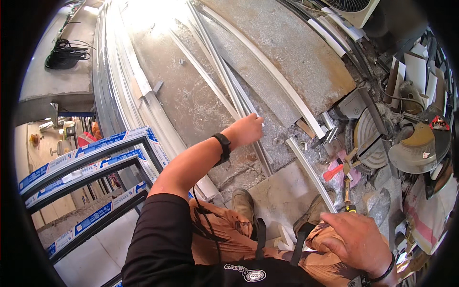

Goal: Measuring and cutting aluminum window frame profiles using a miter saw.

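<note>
My left hand [246, 130] reaches forward over the long metal strips, fingers curled. A tiny white bit shows at its fingertips, too small to name. My right hand [361, 241] is near my right knee, its fingers bent over the near end of a white profile strip [311, 172]. That strip slants away across my right boot [311, 215], and the hand hides its near end. Several long pale profile strips [224, 71] lie crossed on the floor beyond my left hand. A hammer [347, 179] with a wooden handle lies right of the white strip.
Window frames [91, 165] with blue-and-white film stand at left. A chop saw [375, 136] with a round blade guard sits at right amid offcuts. Long profiles [117, 71] run along the left, with a black cable coil [67, 53] beyond. A white sack [432, 210] lies lower right.
</note>
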A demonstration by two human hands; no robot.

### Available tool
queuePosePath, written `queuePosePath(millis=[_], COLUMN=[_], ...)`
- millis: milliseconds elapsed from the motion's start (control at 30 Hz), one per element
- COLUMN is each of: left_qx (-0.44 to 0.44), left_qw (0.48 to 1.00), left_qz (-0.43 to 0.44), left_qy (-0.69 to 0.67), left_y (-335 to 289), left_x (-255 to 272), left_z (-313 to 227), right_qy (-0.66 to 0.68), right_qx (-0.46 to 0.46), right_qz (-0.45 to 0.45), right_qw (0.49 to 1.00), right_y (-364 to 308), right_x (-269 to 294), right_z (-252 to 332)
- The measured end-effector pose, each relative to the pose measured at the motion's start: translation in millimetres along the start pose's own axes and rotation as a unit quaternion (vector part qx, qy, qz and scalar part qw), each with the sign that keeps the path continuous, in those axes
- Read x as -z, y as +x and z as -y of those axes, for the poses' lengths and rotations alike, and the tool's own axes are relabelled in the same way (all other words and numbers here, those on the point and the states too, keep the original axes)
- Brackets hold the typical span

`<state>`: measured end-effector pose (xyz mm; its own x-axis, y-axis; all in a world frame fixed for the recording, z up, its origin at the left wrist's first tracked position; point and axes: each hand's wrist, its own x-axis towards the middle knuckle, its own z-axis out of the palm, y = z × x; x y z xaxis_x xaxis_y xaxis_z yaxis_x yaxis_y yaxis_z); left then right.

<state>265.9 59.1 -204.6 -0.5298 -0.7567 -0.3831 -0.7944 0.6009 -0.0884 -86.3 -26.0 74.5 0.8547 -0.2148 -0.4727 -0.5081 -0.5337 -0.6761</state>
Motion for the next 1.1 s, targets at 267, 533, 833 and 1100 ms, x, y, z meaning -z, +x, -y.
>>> queuePosePath(millis=[267, 533, 833, 1100], left_qx=[0.011, 0.036, 0.186, 0.184], left_qw=[1.0, 0.998, 0.926, 0.972], left_qz=[-0.012, 0.042, 0.01, 0.131], left_qy=[-0.021, -0.022, -0.328, -0.064], left_y=[-5, -14, 9, 23], left_x=[-13, -26, 2, -20], left_z=[-30, -37, -2, 36], right_qy=[0.008, 0.017, 0.012, 0.008], right_qx=[0.016, -0.003, 0.014, -0.005], right_qz=[-0.014, -0.006, -0.018, 0.009], right_qw=[1.0, 1.0, 1.0, 1.0], right_y=[-1, 2, 2, 4], right_x=[-2, 0, -2, -1], right_z=[-5, -6, -14, -13])
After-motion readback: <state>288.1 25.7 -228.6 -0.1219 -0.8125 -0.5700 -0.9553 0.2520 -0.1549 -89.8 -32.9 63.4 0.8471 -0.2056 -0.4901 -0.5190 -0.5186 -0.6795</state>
